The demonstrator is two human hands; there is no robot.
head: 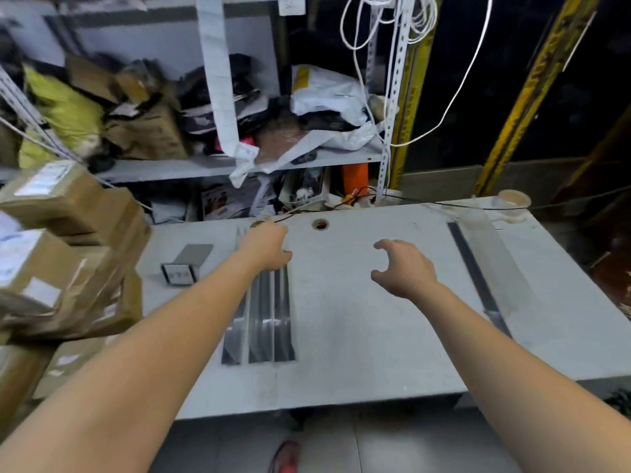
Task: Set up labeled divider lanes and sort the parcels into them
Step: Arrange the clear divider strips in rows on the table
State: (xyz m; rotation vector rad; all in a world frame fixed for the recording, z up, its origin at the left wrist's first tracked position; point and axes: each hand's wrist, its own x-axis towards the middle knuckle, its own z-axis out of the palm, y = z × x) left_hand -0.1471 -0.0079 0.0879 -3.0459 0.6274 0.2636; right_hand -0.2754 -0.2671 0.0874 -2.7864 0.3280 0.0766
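While parcels (327,93) crowd the shelf (170,167), left hand (268,249) grips the dividers (269,329).

I stand at a pale grey table (358,319) with a round cable hole (320,224) near its far edge. Behind it is a grey metal shelving unit (191,165) on slotted white uprights (392,97), its shelves packed full. White cords (423,22) hang in loops from the top. To my right, yellow-and-black posts (532,90) rise against a dark background. Below the table's near edge, the floor (392,445) is grey tile.
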